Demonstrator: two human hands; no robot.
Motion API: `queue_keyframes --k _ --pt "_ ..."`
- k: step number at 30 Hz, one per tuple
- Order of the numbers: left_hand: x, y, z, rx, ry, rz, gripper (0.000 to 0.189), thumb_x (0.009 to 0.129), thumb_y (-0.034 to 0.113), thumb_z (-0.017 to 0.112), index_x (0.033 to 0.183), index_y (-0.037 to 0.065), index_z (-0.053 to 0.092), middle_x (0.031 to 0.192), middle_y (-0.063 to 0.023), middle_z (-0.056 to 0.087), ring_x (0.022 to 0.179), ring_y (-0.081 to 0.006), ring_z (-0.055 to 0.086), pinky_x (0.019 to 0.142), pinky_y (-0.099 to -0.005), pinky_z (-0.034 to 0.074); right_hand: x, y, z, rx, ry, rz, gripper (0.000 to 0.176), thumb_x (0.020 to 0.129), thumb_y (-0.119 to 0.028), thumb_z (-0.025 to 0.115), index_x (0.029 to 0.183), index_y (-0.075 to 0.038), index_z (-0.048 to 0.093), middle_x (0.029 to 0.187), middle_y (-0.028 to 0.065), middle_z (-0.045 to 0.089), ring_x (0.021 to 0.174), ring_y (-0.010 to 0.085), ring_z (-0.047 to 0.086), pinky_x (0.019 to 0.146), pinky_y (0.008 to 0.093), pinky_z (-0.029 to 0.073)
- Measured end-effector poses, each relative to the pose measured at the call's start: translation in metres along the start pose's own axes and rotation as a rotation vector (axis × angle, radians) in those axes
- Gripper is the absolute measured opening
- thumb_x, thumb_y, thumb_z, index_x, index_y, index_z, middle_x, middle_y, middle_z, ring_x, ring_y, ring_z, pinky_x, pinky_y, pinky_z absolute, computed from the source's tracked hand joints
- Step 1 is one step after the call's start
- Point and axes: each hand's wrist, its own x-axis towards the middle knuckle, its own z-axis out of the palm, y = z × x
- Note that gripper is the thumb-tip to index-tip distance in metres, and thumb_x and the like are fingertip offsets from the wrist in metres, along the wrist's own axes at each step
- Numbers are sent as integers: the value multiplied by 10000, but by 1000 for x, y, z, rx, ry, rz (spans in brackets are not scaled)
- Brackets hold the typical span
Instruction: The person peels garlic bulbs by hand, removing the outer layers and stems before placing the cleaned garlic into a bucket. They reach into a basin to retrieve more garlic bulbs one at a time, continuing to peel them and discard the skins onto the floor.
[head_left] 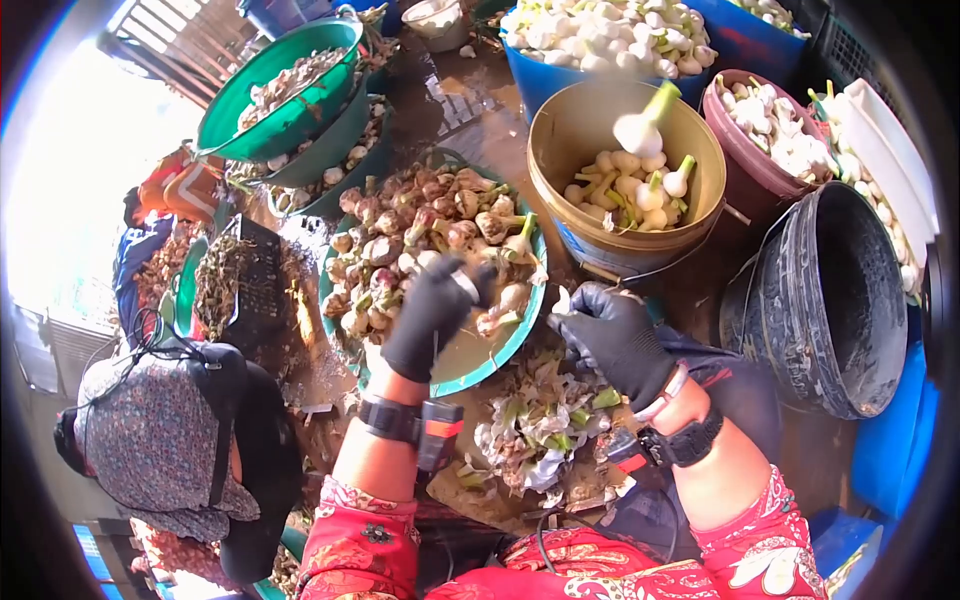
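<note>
Reaching left hand (435, 312) into garlic basin (497, 358), grip unclear; right hand (612, 338) closed; yellow bucket (572, 128) beyond.

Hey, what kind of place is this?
Probably an open-air garlic-cleaning spot, maybe at a market or farm: a basin of unpeeled garlic, a bucket of peeled bulbs, and a heap of skins.

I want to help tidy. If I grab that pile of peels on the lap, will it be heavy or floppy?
Probably light and floppy: the peels look like thin, curled skins. They would likely scatter, since they lie in a loose heap. The green stalk bits may feel stiffer.
</note>
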Motion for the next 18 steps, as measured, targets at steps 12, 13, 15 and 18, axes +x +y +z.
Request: queue_keyframes --k 12,13,15,18 --pt "20 -175 18 1302 -249 -165 343 744 309 615 1071 212 651 1130 -163 580 1056 -387 538 887 -487 441 -1 4 9 -534 -6 -309 244 767 -243 600 919 -52 594 880 179 594 870 374 579 755 472 462" --pt "20 -181 11 1352 -261 -204 352 752 319 617 1091 233 652 1127 -172 578 1029 -389 555 874 -479 454 -1 6 10 -547 -4 -316 254 772 -264 610 916 -55 597 879 178 596 865 373 580 749 472 463" --pt "12 -197 -12 1320 -241 -236 353 771 336 617 1113 261 655 1131 -194 569 979 -395 583 853 -462 476 2 10 14 -547 -9 -318 252 771 -265 609 912 -56 598 876 179 597 863 373 581 747 473 463" --pt "6 -227 -54 1164 -131 -104 330 782 336 638 1068 176 670 1064 -226 607 906 -403 606 800 -452 501 3 11 14 -568 -42 -329 280 770 -276 614 948 -60 610 906 185 614 884 367 585 762 461 468"
